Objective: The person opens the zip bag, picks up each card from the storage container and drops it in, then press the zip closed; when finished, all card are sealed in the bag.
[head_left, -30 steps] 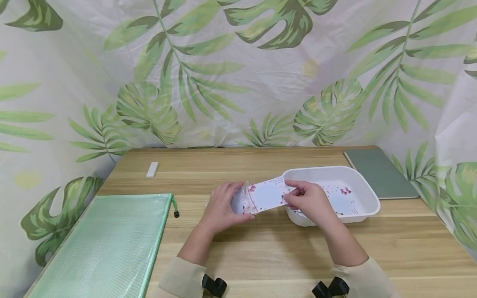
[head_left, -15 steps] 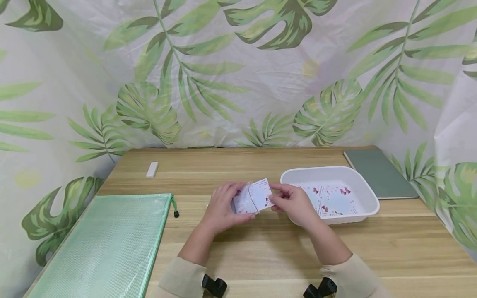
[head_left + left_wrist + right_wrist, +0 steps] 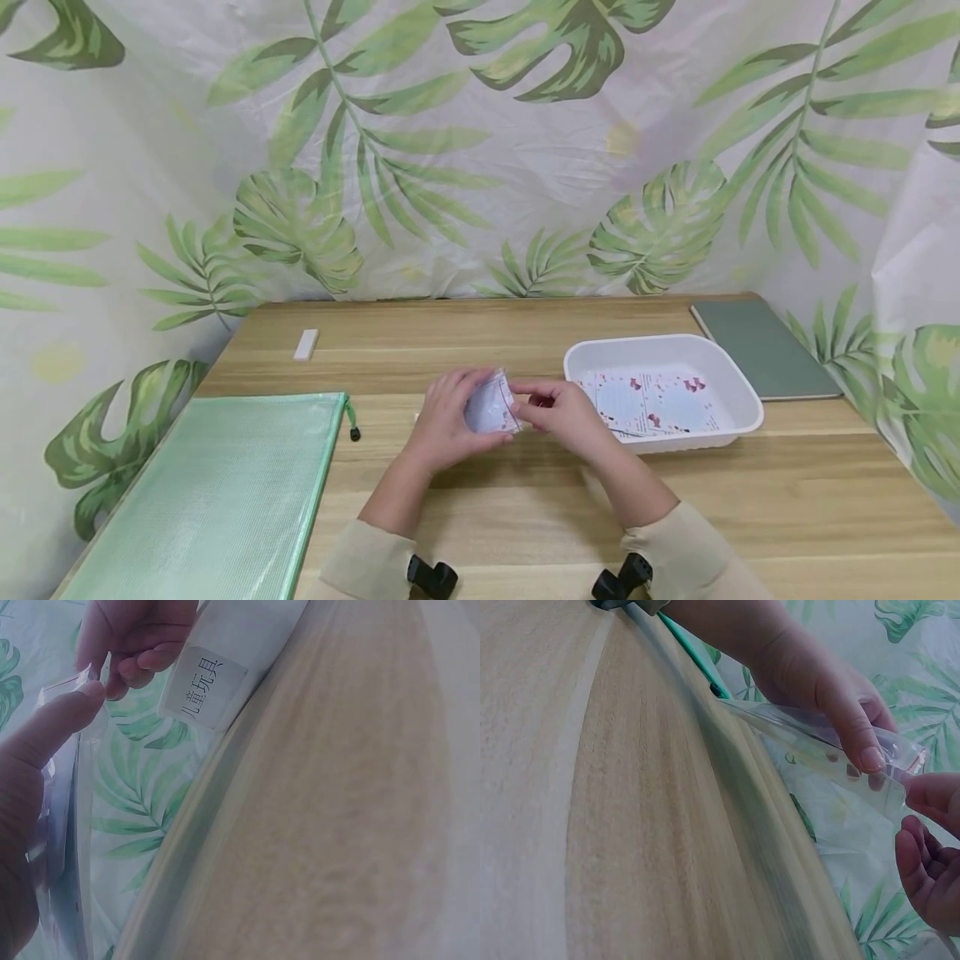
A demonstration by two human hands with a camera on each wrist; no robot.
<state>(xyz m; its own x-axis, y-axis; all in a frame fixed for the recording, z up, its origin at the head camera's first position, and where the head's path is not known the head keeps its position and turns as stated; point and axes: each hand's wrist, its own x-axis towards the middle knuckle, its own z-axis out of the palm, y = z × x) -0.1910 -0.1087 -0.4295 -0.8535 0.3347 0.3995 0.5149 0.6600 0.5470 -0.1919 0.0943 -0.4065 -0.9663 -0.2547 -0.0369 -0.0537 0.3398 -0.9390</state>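
In the head view my left hand (image 3: 442, 421) grips a clear zip bag (image 3: 487, 404) above the middle of the table, thumb below and fingers above. A white card printed with small red flowers lies inside it. My right hand (image 3: 570, 421) has thumb and index finger at the bag's mouth. From the right wrist view, those fingertips pinch the edge of the zip bag (image 3: 889, 791) beside its red strip; whether they also hold the card is hidden. More flowered cards (image 3: 682, 402) lie in a white plastic basin (image 3: 738, 408), right of my hands.
A green mesh zip pouch (image 3: 202, 492) lies at the left. Behind it is a small white block (image 3: 306, 344). A grey-green notebook (image 3: 768, 350) lies at the back right, beside the basin. The basin carries a printed label (image 3: 206, 688) in the left wrist view.
My right hand has moved left, sliding the flowered card from above the basin's edge into the zip bag. The left hand has stayed in place holding the bag.
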